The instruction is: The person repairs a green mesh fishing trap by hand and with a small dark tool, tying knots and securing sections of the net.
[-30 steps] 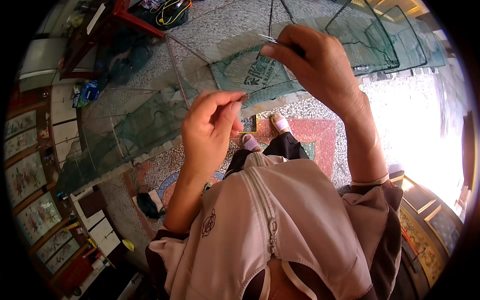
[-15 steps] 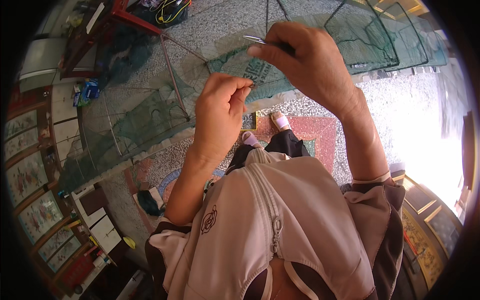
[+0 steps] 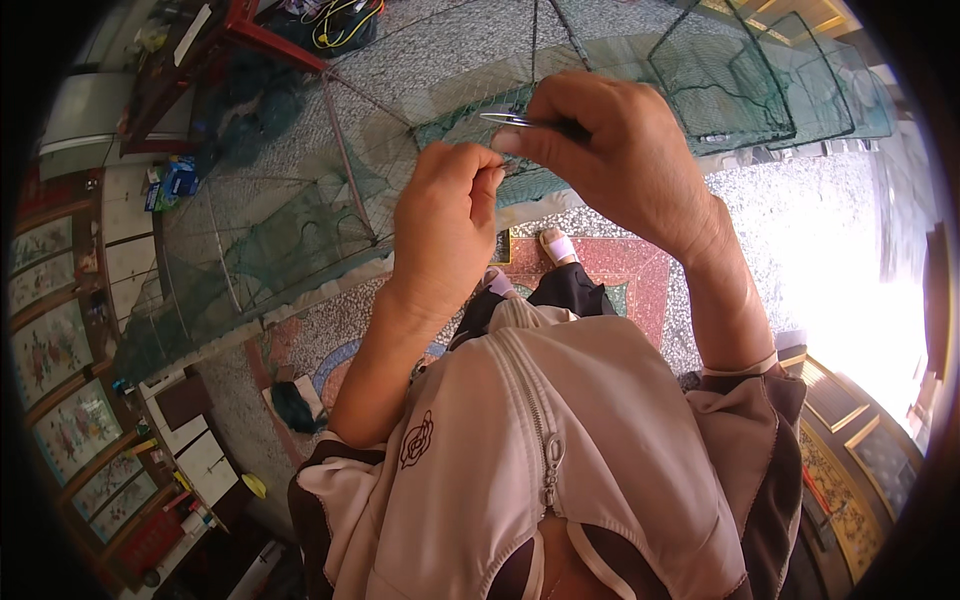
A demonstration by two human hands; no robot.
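Observation:
A long green mesh net cage (image 3: 290,240) with thin dark frames stretches crosswise in front of me. My right hand (image 3: 620,160) is closed around a slim, pointed silver metal tool (image 3: 500,118), its tip pointing left above my thumb. Just left of it and a little lower, my left hand (image 3: 445,225) pinches thumb and forefinger close to the right thumb, over the mesh; what is between those fingertips is too small to make out.
Red wooden furniture (image 3: 270,45) and a bag with yellow cord (image 3: 330,25) stand at the upper left, dark netting (image 3: 250,115) below them. Cabinets (image 3: 55,345) line the left. My sandalled feet (image 3: 557,245) are on patterned floor (image 3: 640,290). Framed panels (image 3: 840,450) are at lower right.
My left hand has risen and moved right, closer to my right hand. My right hand has shifted left and then come down with the silver tool, so the fingertips now nearly meet.

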